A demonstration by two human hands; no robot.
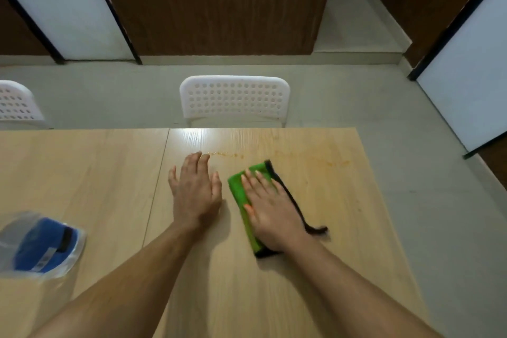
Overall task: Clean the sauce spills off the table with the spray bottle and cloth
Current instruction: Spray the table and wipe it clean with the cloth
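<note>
The folded green microfibre cloth with black edging (238,186) lies on the pale wood-grain desk (109,173), its long axis running from near to far and leaning slightly left; much of it is hidden under the right hand (270,210), which presses it with straight fingers. Faint orange sauce smears (233,155) lie just beyond. The left hand (196,189) rests flat, fingers spread. A blurred clear bottle with blue (41,244) is cut off at the left edge. 1 white perforated chair (234,99) stands behind.
</note>
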